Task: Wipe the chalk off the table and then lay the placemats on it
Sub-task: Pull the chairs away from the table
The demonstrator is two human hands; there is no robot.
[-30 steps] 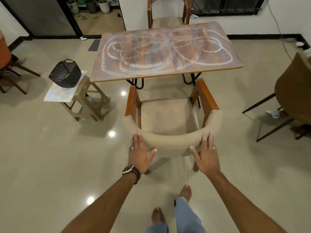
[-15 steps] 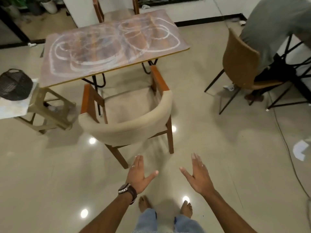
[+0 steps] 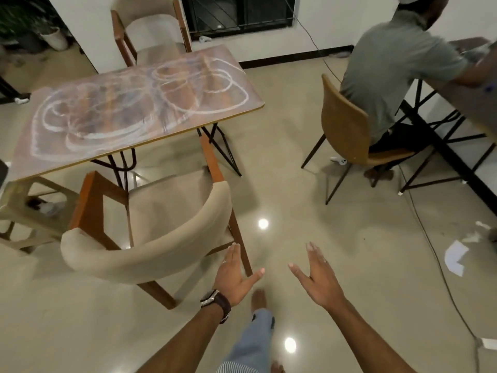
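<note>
White chalk [image 3: 139, 109] loops and smears cover most of the table [image 3: 252, 103], up and to my left, well apart from both my hands. My left hand [image 3: 234, 275] hangs over the floor [image 3: 336, 238] with fingers straight and thumb spread wide, holding nothing; its fingertips lie just beside the right end of the armchair [image 3: 150, 249] back, and I cannot tell whether they touch it. A watch [image 3: 215, 302] sits on that wrist. My right hand [image 3: 318, 278] is near it, also flat and spread, empty, palm turned toward the left one. The armchair stands between me and the table, its seat facing the table edge. A stool [image 3: 29, 208] stands at the left, partly under the table corner. A second chair [image 3: 150, 36] stands at the table's far side. To the right a person [image 3: 395, 71] sits on a brown chair [image 3: 347, 130] at another table [image 3: 462, 103]. I see no placemats.
</note>
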